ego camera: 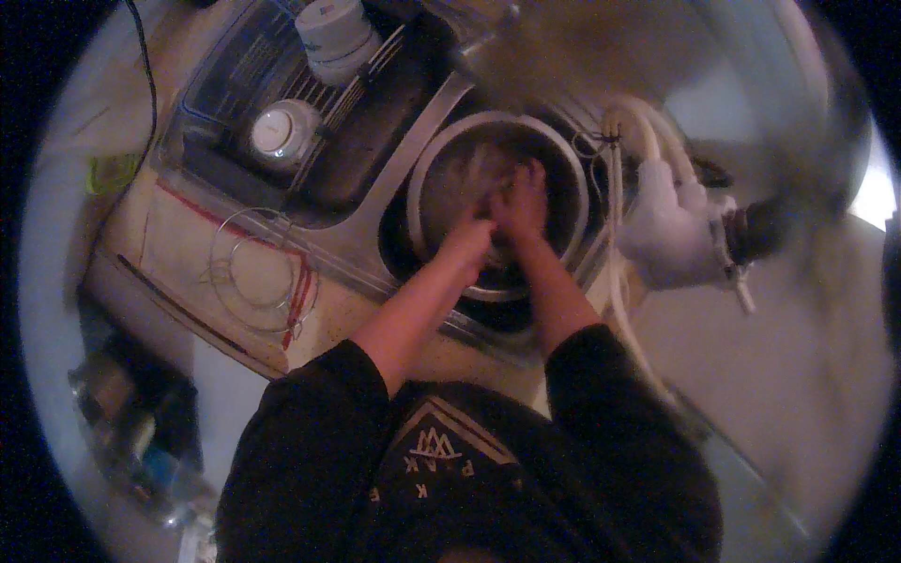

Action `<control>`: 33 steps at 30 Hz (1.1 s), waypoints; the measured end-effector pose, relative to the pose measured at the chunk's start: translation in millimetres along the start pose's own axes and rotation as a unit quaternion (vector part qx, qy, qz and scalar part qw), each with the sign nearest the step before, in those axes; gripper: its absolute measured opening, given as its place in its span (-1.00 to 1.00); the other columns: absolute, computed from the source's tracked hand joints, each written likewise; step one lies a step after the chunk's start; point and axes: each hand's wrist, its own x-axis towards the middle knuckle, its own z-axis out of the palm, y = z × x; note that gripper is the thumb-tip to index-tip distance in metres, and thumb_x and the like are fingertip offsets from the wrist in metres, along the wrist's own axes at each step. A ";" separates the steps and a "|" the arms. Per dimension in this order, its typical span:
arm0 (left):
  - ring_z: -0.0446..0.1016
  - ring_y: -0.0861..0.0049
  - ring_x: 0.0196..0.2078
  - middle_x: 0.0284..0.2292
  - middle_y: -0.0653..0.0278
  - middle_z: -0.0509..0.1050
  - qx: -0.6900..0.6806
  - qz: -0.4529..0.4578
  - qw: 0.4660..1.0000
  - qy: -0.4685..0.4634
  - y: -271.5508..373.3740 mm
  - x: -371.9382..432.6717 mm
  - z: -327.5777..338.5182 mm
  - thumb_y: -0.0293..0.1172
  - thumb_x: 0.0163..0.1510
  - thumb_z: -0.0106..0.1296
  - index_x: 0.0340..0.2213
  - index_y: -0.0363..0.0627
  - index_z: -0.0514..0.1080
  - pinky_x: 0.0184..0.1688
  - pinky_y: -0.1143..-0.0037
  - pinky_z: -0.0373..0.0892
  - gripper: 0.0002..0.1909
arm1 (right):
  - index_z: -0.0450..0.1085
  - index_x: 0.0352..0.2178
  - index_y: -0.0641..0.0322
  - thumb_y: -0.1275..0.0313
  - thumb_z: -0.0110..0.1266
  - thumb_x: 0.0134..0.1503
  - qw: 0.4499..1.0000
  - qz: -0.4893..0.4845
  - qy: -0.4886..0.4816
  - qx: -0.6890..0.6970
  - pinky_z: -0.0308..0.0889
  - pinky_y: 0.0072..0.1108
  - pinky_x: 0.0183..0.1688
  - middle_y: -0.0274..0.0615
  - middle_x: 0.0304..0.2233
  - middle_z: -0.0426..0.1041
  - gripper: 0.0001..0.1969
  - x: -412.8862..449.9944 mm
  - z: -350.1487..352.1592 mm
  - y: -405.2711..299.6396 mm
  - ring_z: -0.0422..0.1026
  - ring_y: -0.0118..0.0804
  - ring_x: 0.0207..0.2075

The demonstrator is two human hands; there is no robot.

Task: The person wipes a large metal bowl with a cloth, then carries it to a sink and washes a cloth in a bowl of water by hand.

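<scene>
A round metal bowl or basin [417,204] with a pale rim sits in the right basin of a double steel sink [415,148]. Both of my hands are inside its rim, close together near the middle. My left hand [484,211] is blurred and its fingers are hard to make out. Beside it, my right hand [526,200] reaches further in, with its fingers bent. Whatever lies between or under the hands is dark and blurred, so I cannot tell if either one grips anything.
A dish rack [338,109] with a white lidded container [285,132] and a larger white container [338,42] stands at the left basin. A wire ring stand [253,271] lies on the counter. White hoses and a plastic fitting [665,232] hang at the right.
</scene>
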 end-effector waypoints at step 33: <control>0.44 0.42 -0.21 -0.17 0.25 0.43 -0.344 -0.007 0.939 0.017 4.0 -15.0 4.7 -0.19 0.10 -0.05 -0.13 -0.09 0.34 -0.19 0.36 0.40 -0.65 | 0.43 -0.48 0.31 0.13 0.04 0.03 0.980 0.029 0.135 0.142 0.28 -0.24 -0.24 0.19 -0.38 0.42 -0.63 5.7 -19.1 1.2 0.40 0.16 -0.33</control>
